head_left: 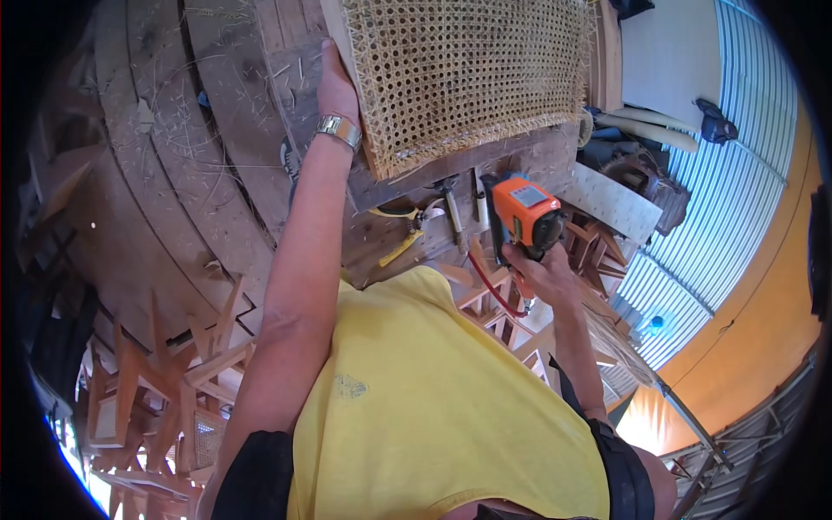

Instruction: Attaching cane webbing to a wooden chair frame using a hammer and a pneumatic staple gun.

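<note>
My left hand (336,88), a metal watch on its wrist, grips the left edge of a wooden frame covered in woven cane (472,74); part of its fingers is hidden behind the edge. The cane panel lies on a wooden workbench (507,154), its near edge frayed with loose strands. Off the panel's near right side, my right hand (542,270) is closed round the handle of an orange and black pneumatic staple gun (524,206). A red air hose (494,290) trails from the gun. The gun is apart from the cane.
By the bench's near edge are a hammer (453,208) and a yellow-handled tool (402,246). Wooden chair frames (165,381) are piled at the lower left, with more wooden parts under my right arm. Plank flooring (173,173) strewn with cane scraps spreads left. Corrugated sheeting (737,199) stands right.
</note>
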A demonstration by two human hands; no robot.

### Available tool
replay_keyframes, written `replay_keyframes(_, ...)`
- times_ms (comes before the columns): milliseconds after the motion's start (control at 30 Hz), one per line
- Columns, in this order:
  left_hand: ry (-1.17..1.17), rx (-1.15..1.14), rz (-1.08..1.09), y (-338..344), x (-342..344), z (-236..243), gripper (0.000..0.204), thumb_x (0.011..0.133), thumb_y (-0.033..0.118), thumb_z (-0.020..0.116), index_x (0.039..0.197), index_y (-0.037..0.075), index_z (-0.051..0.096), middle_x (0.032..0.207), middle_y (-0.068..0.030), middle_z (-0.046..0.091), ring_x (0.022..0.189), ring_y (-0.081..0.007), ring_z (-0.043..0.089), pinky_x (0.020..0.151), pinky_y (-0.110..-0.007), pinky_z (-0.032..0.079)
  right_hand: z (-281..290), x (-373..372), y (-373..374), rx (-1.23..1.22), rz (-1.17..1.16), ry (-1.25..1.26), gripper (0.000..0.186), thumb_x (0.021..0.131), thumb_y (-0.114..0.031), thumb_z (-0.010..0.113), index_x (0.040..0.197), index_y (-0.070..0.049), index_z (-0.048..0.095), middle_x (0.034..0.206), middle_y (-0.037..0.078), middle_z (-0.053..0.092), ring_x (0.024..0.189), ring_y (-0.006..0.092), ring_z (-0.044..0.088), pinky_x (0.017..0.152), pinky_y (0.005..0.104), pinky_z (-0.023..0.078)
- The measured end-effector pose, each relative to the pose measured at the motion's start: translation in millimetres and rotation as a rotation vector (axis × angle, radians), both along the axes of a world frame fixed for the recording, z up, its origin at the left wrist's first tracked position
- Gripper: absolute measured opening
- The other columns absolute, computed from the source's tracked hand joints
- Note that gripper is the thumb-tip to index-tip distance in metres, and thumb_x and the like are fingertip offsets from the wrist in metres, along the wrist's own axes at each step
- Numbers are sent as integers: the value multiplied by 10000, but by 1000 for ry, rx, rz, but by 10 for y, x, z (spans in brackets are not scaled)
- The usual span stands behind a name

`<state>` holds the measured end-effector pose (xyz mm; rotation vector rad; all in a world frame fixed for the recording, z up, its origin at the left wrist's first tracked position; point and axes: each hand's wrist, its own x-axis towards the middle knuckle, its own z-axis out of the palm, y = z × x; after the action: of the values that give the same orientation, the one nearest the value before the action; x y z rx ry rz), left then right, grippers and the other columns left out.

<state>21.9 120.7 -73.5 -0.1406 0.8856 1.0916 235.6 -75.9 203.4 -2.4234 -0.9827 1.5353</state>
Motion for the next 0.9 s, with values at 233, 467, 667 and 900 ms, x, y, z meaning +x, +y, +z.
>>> replay_keyframes(233,-11,10,28,22,-5,140,624,975,560,376,1264,45,574,1164,-108,660,978,-232,652,850,-348,517,-241,459,-442,82,-24,-144,191,870,-163,702,1002,-58,612,675,-17,567,568,81,520,513,264,412)
replay_keyframes(467,33,-13,-8,21,-21,219,618,896,579,510,1248,78,594,1211,-120,639,1031,-304,626,884,-453,511,-307,700,-447,143,83,-56,270,840,-84,693,1095,-39,616,790,18,617,709,112,573,651,293,474)
replay_keyframes(667,98,-32,-7,8,-12,246,611,891,571,518,1241,76,600,1191,-122,649,996,-307,638,858,-457,520,-231,560,-166,168,179,44,370,824,-54,692,1183,-30,605,962,27,642,889,141,583,826,317,481)
replay_keyframes(900,109,-65,-33,17,-16,228,653,875,591,518,1255,65,588,1198,-124,646,1004,-307,639,864,-453,524,-233,541,-88,135,95,-37,377,818,-32,698,1183,-28,604,932,8,632,844,117,566,789,304,485)
